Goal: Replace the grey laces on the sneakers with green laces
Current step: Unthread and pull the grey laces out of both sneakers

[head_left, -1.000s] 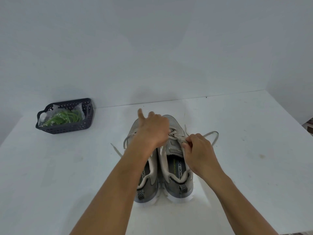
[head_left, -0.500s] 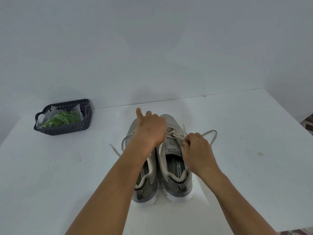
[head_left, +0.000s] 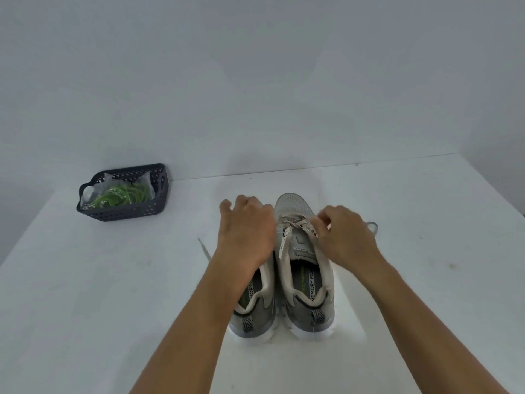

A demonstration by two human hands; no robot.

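Two grey sneakers stand side by side in the middle of the white table, heels toward me. My left hand (head_left: pixel 245 231) lies over the front of the left sneaker (head_left: pixel 255 302), fingers spread loosely and hiding its laces; one grey lace end (head_left: pixel 205 249) trails out to the left. My right hand (head_left: pixel 345 237) is at the right sneaker (head_left: pixel 301 268), fingers curled and pinching its grey lace (head_left: pixel 295 224) near the upper eyelets. A loop of that lace (head_left: pixel 372 226) sticks out past the hand on the right. Green laces (head_left: pixel 125 194) lie in a clear bag at the back left.
A dark perforated plastic basket (head_left: pixel 127 213) holds the bag of green laces at the table's back left, close to the wall. The white table (head_left: pixel 426 251) ends at the plain wall behind and drops off at the far right edge.
My right hand has moved forward along the right sneaker's lacing. My left hand's fingers have gone from curled to spread over the left sneaker's front.
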